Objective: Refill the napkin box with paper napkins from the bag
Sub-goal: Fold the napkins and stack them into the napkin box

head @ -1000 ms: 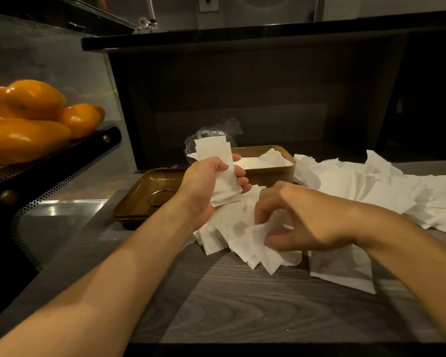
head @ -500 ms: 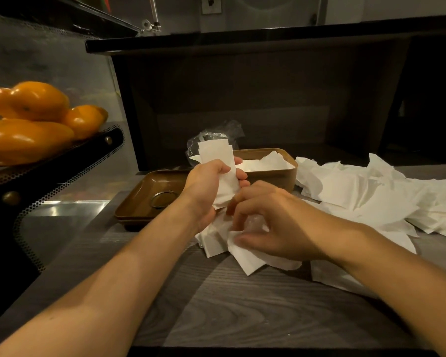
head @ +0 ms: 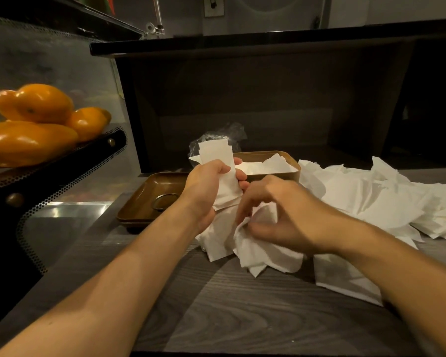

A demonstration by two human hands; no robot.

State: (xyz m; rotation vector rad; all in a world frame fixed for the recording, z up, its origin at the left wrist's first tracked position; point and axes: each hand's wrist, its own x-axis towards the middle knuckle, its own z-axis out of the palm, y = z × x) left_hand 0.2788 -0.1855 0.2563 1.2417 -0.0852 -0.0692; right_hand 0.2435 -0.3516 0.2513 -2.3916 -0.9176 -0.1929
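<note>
1. While the left hand point(head: 206, 186) grips an upright stack of folded white paper napkins point(head: 216, 155), its fingers point(head: 240, 173) are curled fully round the stack's lower half.
2. The right hand point(head: 276, 215) pinches one crumpled white napkin point(head: 263, 251) off the loose white napkin pile point(head: 371, 199) on the grey wood-grain table point(head: 242, 318); thumb and fingers are bent onto the paper.
3. The shallow brown rectangular napkin box point(head: 289, 161) stands just behind the hands, already holding some flat napkins. The clear crinkled plastic bag point(head: 224, 135) lies behind the stack.
4. Step in hand, as judged: gathering loose napkins into one aligned stack.
5. Next move calls for flattening the crumpled napkin, adding it to the stack, then lowering the stack squarely into the box.
</note>
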